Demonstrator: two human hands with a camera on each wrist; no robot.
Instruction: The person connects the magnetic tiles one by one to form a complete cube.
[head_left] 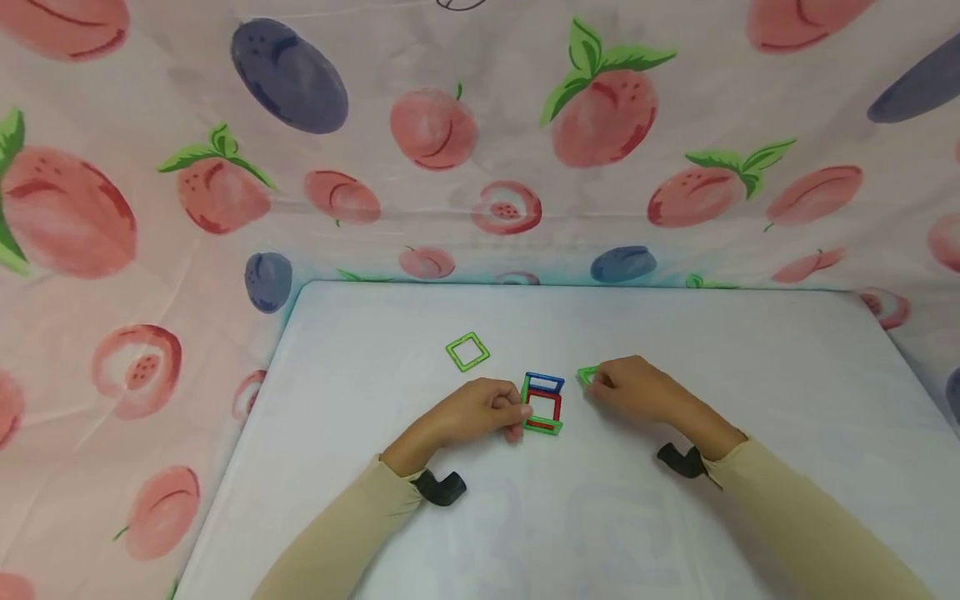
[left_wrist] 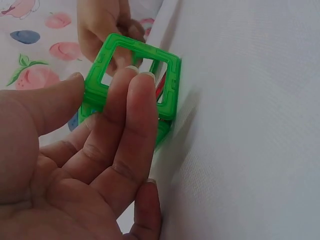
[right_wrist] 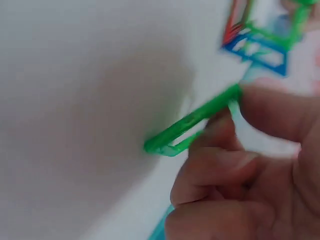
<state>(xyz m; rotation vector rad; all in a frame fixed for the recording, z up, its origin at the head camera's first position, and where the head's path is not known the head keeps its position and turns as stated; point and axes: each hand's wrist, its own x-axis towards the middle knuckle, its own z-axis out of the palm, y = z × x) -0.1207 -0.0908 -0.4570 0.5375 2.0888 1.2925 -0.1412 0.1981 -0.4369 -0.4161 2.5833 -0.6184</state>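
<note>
Near the middle of the table stands a partly boxed shape of square magnetic tiles. A red tile (head_left: 558, 407) lies at its base, a blue tile (head_left: 551, 377) leans at the far side, and green tiles (left_wrist: 174, 85) stand at the left and near sides. My left hand (head_left: 480, 410) holds this shape from the left, thumb on a green edge and fingertips against the green frame. To the right, apart from the shape, my right hand (head_left: 633, 390) pinches another green square tile (right_wrist: 192, 120) between thumb and fingers, tilted over the table.
A loose yellow-green square tile (head_left: 454, 359) lies flat beyond my left hand. White cloth covers the table (head_left: 360, 333), and a fruit-print curtain (head_left: 450, 200) hangs behind its far edge and along the left. Black curved pieces (head_left: 442, 489) show at both wrists.
</note>
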